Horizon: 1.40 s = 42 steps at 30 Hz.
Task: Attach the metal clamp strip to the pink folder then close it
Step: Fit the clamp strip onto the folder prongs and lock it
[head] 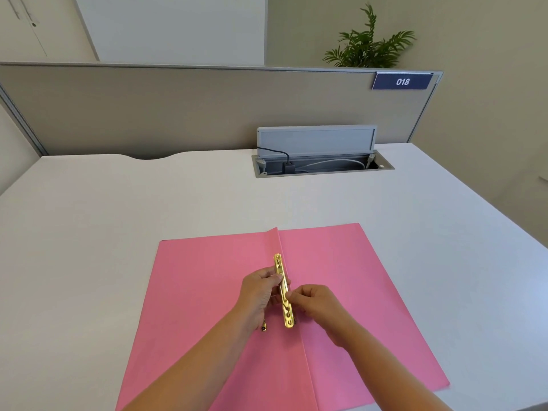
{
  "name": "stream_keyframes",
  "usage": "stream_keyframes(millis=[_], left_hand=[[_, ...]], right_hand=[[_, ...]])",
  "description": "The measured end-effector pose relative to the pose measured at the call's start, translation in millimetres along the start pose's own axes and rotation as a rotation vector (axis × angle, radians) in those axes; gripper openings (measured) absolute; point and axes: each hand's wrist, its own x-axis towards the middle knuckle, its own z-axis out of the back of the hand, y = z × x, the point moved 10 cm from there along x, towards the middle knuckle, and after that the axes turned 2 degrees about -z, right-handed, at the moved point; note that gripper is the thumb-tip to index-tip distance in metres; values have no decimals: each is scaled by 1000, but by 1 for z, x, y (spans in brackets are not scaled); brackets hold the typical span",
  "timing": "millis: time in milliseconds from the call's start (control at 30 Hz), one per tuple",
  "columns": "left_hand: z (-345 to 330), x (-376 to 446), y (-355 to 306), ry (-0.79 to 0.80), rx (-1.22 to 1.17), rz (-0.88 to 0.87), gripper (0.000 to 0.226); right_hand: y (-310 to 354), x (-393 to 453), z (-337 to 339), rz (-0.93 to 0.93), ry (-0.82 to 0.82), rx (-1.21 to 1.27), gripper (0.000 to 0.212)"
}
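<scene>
Brass clamp strip (284,292) along folder (341,292) crease

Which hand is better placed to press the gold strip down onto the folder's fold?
Probably the right hand: its fingertips pinch the metal clamp strip near its lower end, beside the pink folder crease. The left hand steadies its middle.
</scene>
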Motion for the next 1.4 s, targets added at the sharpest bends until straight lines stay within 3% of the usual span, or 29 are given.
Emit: stream_keyframes(millis=[233, 400, 633, 833, 1067, 1167, 1267, 1333, 1400], left_hand=[[2, -3, -6, -16, 119, -88, 16], [9, -8, -26, -101, 481, -313, 39], [-2, -24, -33, -61, 810, -547, 33], [-8, -32, -28, 5, 948, -731, 30], [-18, -38, -19, 123, 1028, -792, 45], [-21, -36, -18, 139, 1046, -799, 43], [-22, -34, -16, 137, 1078, -812, 31], [-21, -33, -15, 127, 1091, -824, 24], [-21, -33, -14, 128, 1102, -830, 31]], right_hand=[[-9, 5, 7, -48, -76, -101, 13], [-14, 6, 12, -73, -129, -157, 13], [-17, 6, 17, -90, -188, -179, 19], [-14, 5, 19, -93, -216, -247, 19], [-10, 7, 24, -107, -269, -395, 34], [-7, 6, 23, -90, -264, -441, 32], [-9, 5, 22, -77, -231, -375, 24], [-12, 1, 21, -98, -188, -276, 31], [-18, -4, 15, -153, -118, -217, 35]])
